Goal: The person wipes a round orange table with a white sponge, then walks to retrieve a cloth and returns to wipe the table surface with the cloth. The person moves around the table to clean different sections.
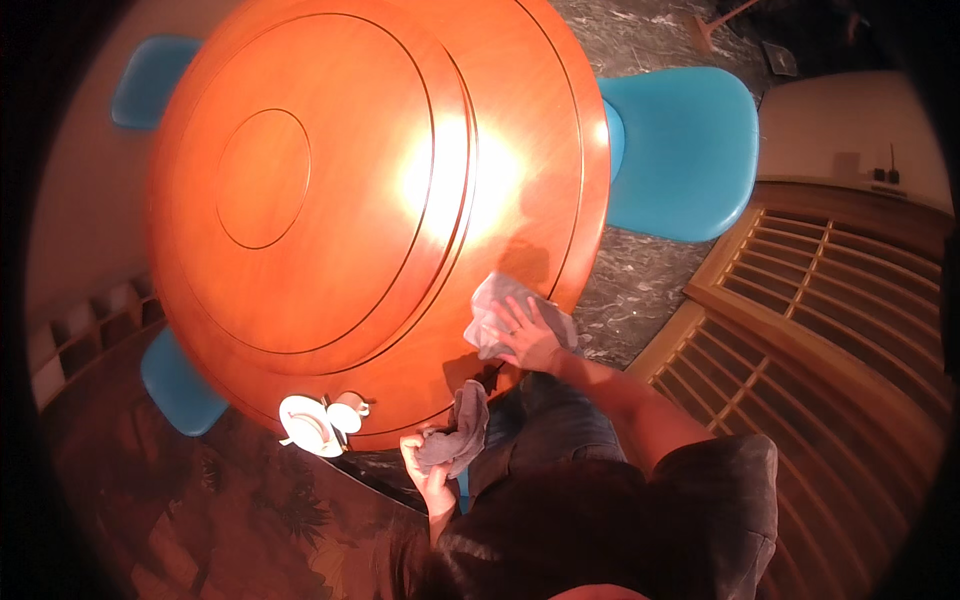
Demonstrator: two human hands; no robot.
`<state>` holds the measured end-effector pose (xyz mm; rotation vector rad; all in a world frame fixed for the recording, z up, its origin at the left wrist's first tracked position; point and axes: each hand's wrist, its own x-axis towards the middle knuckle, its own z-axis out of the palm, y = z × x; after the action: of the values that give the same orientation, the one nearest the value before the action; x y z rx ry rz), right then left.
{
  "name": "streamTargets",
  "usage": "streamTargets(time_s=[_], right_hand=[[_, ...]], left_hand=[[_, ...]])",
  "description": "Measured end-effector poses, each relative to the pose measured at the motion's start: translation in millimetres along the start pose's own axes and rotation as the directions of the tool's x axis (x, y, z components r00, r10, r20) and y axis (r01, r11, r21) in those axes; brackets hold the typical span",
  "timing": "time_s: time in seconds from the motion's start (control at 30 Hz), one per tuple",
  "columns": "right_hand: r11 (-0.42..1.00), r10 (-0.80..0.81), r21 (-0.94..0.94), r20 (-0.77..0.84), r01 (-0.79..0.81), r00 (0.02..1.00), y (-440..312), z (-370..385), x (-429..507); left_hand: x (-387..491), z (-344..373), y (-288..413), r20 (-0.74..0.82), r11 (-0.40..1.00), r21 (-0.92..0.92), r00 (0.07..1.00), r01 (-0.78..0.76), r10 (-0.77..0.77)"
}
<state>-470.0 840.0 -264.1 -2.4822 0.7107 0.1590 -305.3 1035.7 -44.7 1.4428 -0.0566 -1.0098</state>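
My right hand [529, 337] lies flat with spread fingers on a pale folded cloth [493, 300] near the edge of a round, polished wooden table [544, 225]. Part of that cloth reaches the table's rim. Bunched in my left hand [431, 469] is a darker grey cloth [465, 435], held up in front of my body at the table's near edge. Left of it, on the tabletop, stand a white dish [306, 427] and a white cup with a handle [346, 415]. Thin dark utensils, perhaps chopsticks, lie between the two.
A raised round turntable [330, 247] covers much of the table. Blue chairs stand around it: one at right [682, 154], one at upper left [154, 81], one at lower left [180, 386]. Wooden lattice panels [795, 262] are on the right. A strong light glares off the tabletop.
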Motion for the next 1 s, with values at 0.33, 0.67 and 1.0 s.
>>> streamTargets(time_s=[0.33,0.67,1.0], right_hand=[[-0.102,0.061,0.913,0.401,-0.394,0.914,39.3,-42.3,7.7],[0.978,0.170,0.077,-0.834,-0.195,0.525,93.4,-63.1,61.0],[0.903,0.415,0.146,-0.540,-0.404,0.732,-25.1,38.7,126.5]], left_hand=[[0.7,-22.7,-12.6,0.042,0.993,-0.118,0.999,0.025,-0.020],[3.4,-42.8,-33.0,0.015,0.980,-0.191,0.999,0.051,-0.049],[2.6,-45.6,-46.9,-0.011,0.962,-0.266,0.997,0.069,-0.074]])
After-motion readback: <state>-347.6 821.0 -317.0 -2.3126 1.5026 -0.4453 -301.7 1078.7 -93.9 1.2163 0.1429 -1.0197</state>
